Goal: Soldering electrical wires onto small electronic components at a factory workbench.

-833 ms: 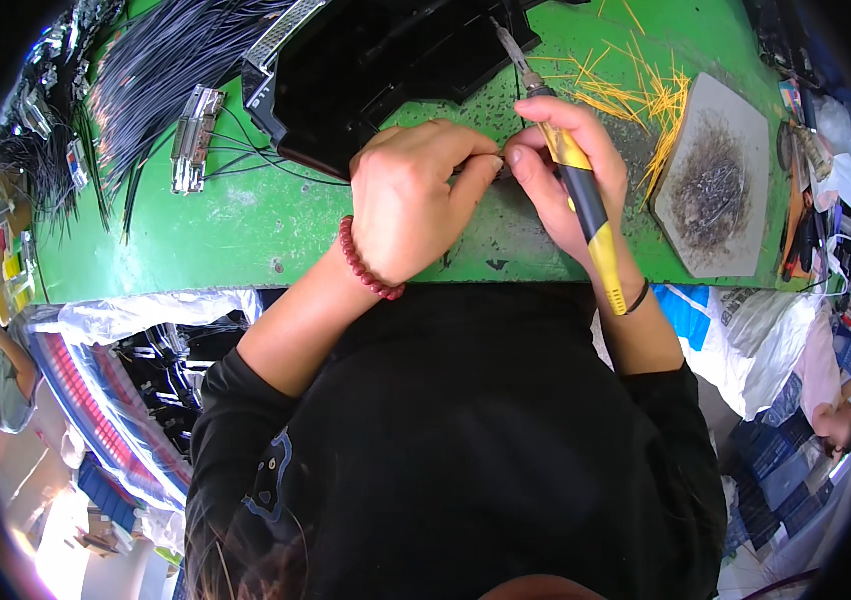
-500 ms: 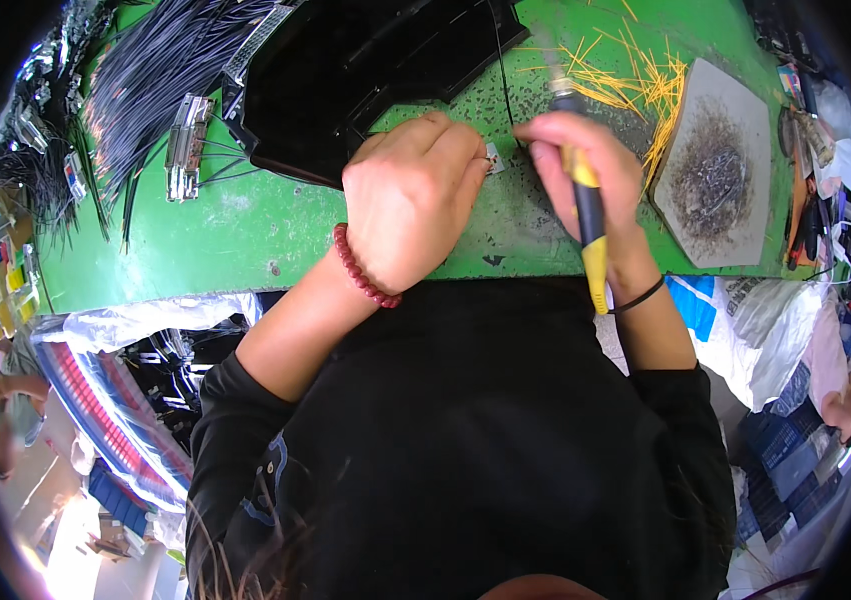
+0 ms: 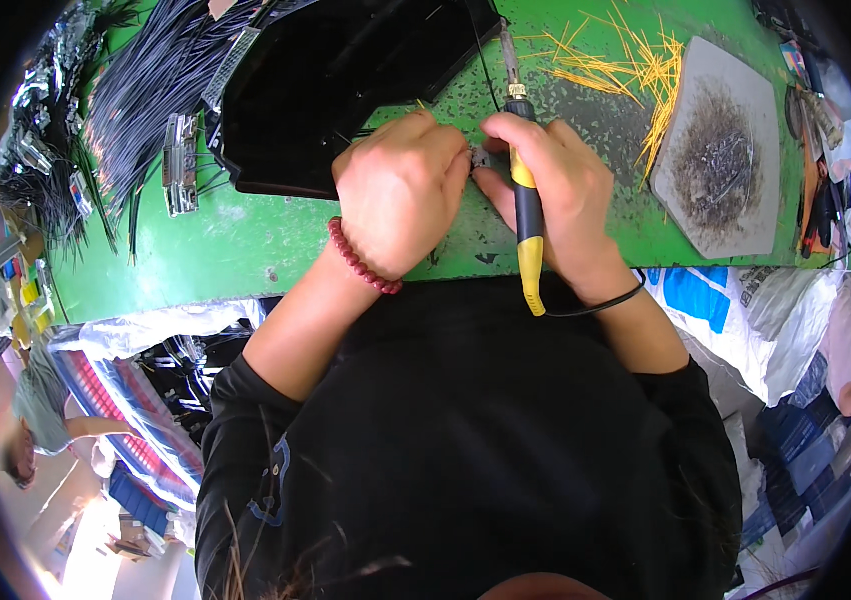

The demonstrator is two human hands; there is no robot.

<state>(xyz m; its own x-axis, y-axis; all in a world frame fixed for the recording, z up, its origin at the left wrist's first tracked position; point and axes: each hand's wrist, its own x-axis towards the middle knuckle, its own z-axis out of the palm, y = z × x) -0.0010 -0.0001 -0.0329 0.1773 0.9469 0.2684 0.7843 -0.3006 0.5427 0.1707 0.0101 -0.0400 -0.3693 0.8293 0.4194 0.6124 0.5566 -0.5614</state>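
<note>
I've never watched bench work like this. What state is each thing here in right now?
Left hand: curled, pinching a small metal part.
Right hand: gripping a soldering iron, tip pointing away.
Yellow wire bits: scattered loose.
Grey pad: lying flat, scorched dark.
Black tray: resting on green bench.

soldering iron (image 3: pixel 525 215) swung upright, hands (image 3: pixel 400 190) drawn closer together

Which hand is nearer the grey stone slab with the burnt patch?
The right hand, holding the soldering iron, sits just left of the grey slab. The left hand is farther left, beyond the right hand, next to the black tray.
</note>
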